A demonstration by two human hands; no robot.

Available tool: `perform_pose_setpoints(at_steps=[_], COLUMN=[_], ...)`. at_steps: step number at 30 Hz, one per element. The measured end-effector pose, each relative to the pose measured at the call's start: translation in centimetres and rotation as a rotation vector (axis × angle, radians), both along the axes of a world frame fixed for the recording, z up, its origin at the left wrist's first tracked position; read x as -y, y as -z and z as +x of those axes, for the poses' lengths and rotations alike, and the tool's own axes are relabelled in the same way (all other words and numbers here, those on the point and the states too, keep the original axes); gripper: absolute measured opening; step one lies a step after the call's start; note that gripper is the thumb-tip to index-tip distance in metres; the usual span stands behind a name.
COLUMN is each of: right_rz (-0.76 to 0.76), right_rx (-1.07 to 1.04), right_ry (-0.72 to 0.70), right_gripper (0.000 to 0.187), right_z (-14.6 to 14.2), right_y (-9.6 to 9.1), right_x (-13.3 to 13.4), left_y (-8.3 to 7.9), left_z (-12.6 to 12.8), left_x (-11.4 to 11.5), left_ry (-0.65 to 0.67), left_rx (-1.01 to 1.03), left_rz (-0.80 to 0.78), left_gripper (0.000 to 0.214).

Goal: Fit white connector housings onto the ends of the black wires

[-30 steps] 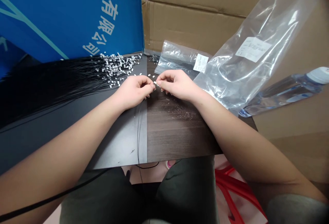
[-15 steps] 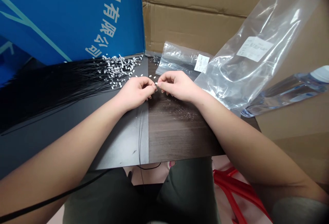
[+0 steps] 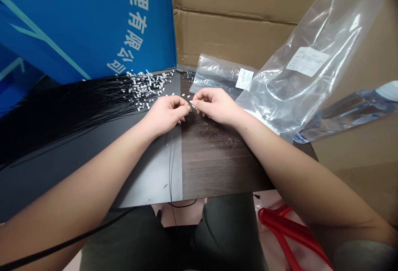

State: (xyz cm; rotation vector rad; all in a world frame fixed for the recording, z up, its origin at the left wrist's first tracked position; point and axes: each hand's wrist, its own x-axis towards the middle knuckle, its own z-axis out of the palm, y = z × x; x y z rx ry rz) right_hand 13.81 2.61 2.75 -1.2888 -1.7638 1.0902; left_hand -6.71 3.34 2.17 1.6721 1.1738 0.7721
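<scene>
My left hand (image 3: 166,113) and my right hand (image 3: 214,105) meet fingertip to fingertip over the dark table (image 3: 211,167). Both are pinched shut on a small white piece (image 3: 190,102) at the end of a thin black wire (image 3: 171,159), which runs down from my left hand and off the table's near edge. To the left lies a big bundle of black wires (image 3: 62,105) whose ends carry several white pieces (image 3: 144,85).
A blue box (image 3: 87,22) and a cardboard box (image 3: 233,26) stand at the back. A small plastic bag (image 3: 217,74), a large clear bag (image 3: 307,63) and a lying water bottle (image 3: 351,111) sit to the right. A red stool (image 3: 286,233) shows below.
Both hands keep the same pinch at the same spot. Only the camera has shifted slightly, so the whole scene sits a little lower in the picture.
</scene>
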Motion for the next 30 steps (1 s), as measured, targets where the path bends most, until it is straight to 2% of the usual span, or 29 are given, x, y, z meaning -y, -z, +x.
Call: perform_pose_setpoints(at_steps=[7,11,15,22,30], right_rz=[-0.017,0.042,0.083,0.035,0.061], right_rx=[-0.018,-0.002,0.039,0.009,0.029], right_ry=[-0.006,-0.048,-0.067,-0.054,-0.077], right_gripper=[0.009,0.009,0.008,0.011,0.010], right_z=[-0.22,-0.08,0.13,-0.10,0.45], right_y=[0.04,0.15,0.22,0.22,0.04], right_x=[0.10,0.01,-0.05,0.02,0.05], left_y=[0.04,0.14,0.11,-0.31,-0.37], left_z=[0.16,0.14,0.14,0.09,0.01], left_x=[0.25,0.27,0.23,0.27,0.31], left_ry=[-0.061,-0.071,-0.054,-0.051,0.004], left_rx=[0.079,0.092,0.073,0.093,0.037], left_rz=[-0.040,-0.041,-0.031,-0.046,-0.038], left_gripper=[0.014,0.012,0.012,0.011,0.015])
